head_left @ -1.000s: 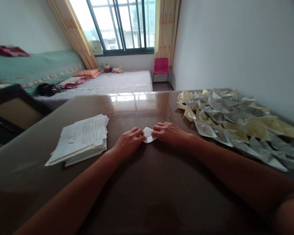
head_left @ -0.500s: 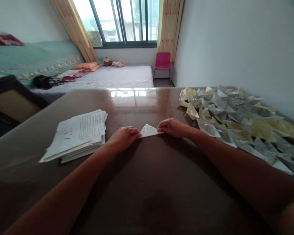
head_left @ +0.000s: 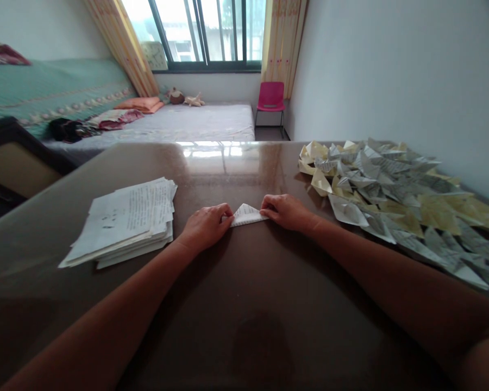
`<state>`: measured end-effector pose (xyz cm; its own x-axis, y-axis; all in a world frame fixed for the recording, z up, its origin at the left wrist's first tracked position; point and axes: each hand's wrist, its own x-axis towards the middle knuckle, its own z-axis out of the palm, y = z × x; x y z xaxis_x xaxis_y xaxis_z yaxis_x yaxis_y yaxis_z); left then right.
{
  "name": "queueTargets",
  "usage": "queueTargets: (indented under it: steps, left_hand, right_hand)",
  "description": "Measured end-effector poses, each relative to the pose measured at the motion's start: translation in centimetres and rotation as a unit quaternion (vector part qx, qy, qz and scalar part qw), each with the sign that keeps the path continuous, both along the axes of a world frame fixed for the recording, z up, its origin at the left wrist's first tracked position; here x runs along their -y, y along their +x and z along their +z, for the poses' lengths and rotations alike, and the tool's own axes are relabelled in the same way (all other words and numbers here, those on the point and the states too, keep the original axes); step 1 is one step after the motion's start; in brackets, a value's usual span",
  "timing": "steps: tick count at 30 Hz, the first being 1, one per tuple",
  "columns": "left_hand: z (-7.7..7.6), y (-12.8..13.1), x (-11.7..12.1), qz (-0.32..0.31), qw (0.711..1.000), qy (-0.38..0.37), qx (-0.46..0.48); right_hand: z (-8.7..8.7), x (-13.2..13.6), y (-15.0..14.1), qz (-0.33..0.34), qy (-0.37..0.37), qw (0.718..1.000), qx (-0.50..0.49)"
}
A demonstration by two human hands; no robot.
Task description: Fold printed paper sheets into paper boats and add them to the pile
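Note:
Between my two hands is a small sheet of printed paper (head_left: pixel 246 215) folded into a triangle with a flat band along its lower edge. My left hand (head_left: pixel 210 224) pinches its left corner between thumb and fingers. At the opposite corner, my right hand (head_left: pixel 284 210) is closed in a pinch too. The paper lies low over the brown table (head_left: pixel 228 304), its point facing away from me. Whether it rests fully on the surface I cannot tell. My fingers hide both ends of the fold.
Left of my hands lies a stack of printed sheets (head_left: pixel 120 220). A wide heap of folded paper boats (head_left: pixel 375 179), white and yellowish, covers the table's right side. Beyond the far edge stand a bed (head_left: pixel 212 122) and a pink chair (head_left: pixel 271 98). A wall (head_left: pixel 391 70) borders the right.
Both hands keep hold of the paper's corners; the fingers have shifted slightly, with the right hand a little further left. The whole view has tilted slightly.

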<state>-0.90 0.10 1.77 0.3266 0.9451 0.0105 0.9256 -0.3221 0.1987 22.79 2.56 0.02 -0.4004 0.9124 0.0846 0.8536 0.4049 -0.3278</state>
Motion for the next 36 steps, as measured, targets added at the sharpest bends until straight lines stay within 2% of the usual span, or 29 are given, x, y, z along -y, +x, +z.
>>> queueTargets:
  steps: [10, 12, 15, 17, 19, 22, 25, 31, 36]
  left_hand:
    - [-0.3, 0.3, 0.8, -0.014, 0.998, 0.046, -0.041]
    - [-0.4, 0.4, 1.1, -0.046, 0.993, 0.093, -0.051]
    - [-0.4, 0.6, 1.5, -0.133, 0.976, 0.155, -0.072]
    - [-0.3, 0.8, 1.7, -0.184, 0.967, 0.15, -0.093]
    - [-0.3, 1.0, 1.9, -0.208, 0.963, 0.131, -0.112]
    - [-0.1, 1.2, 2.2, -0.207, 0.962, 0.115, -0.134]
    - [0.0, 1.4, 2.4, -0.206, 0.962, 0.107, -0.141]
    - [0.4, 1.6, 3.1, -0.208, 0.958, 0.1, -0.168]
    - [1.2, 1.5, 3.8, -0.192, 0.953, 0.094, -0.214]
  right_hand:
    - [0.4, 0.2, -0.2, -0.001, -0.014, 1.0, 0.002]
    - [0.4, 0.2, -0.2, -0.003, -0.015, 1.0, 0.007]
    - [0.5, 0.2, -0.2, -0.002, -0.018, 1.0, 0.019]
    - [0.9, 0.4, -0.2, 0.0, -0.009, 0.999, 0.034]
    - [1.4, 1.1, -0.4, 0.012, 0.04, 0.997, 0.059]
    - [2.5, 2.7, -1.2, 0.076, 0.123, 0.982, 0.123]
    - [3.1, 4.4, -2.3, 0.136, 0.105, 0.967, 0.187]
    - [3.5, 5.7, -2.8, 0.119, 0.041, 0.96, 0.249]
    - [3.3, 5.7, -2.3, 0.099, 0.028, 0.957, 0.271]
